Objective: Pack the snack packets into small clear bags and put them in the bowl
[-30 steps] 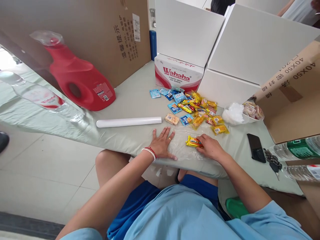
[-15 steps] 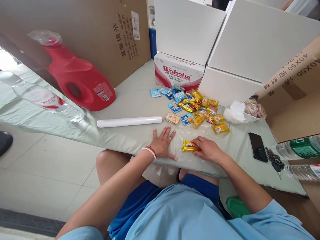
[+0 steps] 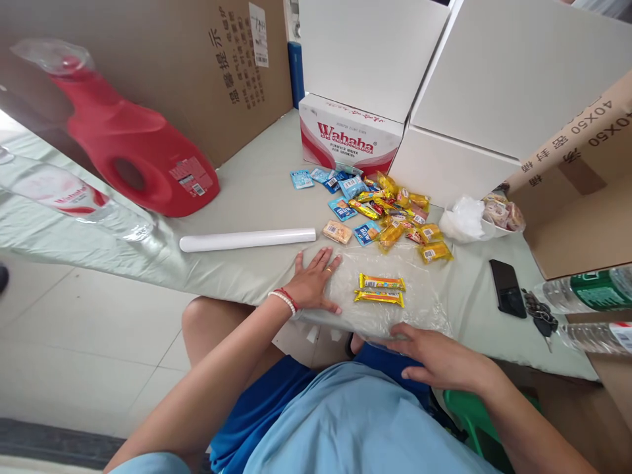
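Note:
My left hand (image 3: 312, 284) lies flat, fingers spread, over the left side of a sheet of clear plastic film (image 3: 419, 289). Two yellow-wrapped snack bars, an upper bar (image 3: 382, 282) and a lower bar (image 3: 379, 297), rest side by side on the film. By the film's near edge is my right hand (image 3: 429, 354), thumb and fingers apart, no bar in it; its fingertips are at or just beside the film. Beyond the film is a pile of yellow-wrapped snacks (image 3: 392, 230), with blue sachets (image 3: 342, 209) and a pale packaged biscuit (image 3: 337, 231) to its left.
A white roll (image 3: 247, 239) lies left of the film. Farther left are a red jug (image 3: 143, 158) and a water bottle (image 3: 74, 194). A Wahaba-style printed carton (image 3: 350, 135) stands behind the snacks. To the right are a bowl (image 3: 501, 230), a phone (image 3: 507, 288), keys (image 3: 542, 316) and bottles (image 3: 592, 291).
My right hand has let go of the yellow bars and moved toward me to the film's near edge. The bars stay on the film. My left hand remains flat on it.

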Action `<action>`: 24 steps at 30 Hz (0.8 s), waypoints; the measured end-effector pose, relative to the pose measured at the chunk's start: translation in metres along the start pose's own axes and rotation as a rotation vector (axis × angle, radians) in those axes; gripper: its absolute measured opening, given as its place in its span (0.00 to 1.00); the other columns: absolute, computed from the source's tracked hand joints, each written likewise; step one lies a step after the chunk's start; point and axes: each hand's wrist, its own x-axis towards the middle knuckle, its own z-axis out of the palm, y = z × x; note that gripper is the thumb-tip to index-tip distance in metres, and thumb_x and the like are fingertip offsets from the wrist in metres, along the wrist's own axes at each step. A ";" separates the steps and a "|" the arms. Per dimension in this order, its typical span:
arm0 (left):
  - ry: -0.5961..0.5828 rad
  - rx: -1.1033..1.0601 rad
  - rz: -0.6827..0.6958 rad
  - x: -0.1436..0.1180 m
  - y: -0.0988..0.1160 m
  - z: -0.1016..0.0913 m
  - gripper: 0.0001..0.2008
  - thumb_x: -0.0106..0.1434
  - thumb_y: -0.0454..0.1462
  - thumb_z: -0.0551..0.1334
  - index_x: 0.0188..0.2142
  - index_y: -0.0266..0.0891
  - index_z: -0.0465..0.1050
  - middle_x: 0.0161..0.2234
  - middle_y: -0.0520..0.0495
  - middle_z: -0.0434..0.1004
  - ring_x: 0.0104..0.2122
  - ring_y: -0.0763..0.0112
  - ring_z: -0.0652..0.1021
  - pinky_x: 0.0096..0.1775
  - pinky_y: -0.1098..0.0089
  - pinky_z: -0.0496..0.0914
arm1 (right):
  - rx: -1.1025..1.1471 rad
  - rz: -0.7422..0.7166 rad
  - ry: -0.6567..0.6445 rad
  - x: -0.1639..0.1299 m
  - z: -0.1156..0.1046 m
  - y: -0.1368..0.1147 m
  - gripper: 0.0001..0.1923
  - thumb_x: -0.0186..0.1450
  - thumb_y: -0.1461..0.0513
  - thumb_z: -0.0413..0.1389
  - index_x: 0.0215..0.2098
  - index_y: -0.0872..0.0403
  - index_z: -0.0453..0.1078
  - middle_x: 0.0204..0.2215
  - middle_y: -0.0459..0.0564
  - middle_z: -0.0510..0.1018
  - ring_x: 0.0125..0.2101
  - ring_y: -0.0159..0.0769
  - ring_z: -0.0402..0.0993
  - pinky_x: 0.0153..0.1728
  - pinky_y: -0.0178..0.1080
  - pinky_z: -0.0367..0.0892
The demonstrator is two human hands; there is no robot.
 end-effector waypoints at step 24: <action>0.662 -0.245 0.016 -0.022 0.097 -0.009 0.14 0.69 0.33 0.55 0.45 0.41 0.79 0.47 0.41 0.82 0.51 0.57 0.78 0.54 0.55 0.73 | -0.165 -0.038 0.236 0.128 0.045 -0.033 0.17 0.72 0.62 0.55 0.56 0.60 0.76 0.52 0.63 0.81 0.50 0.49 0.79 0.47 0.43 0.75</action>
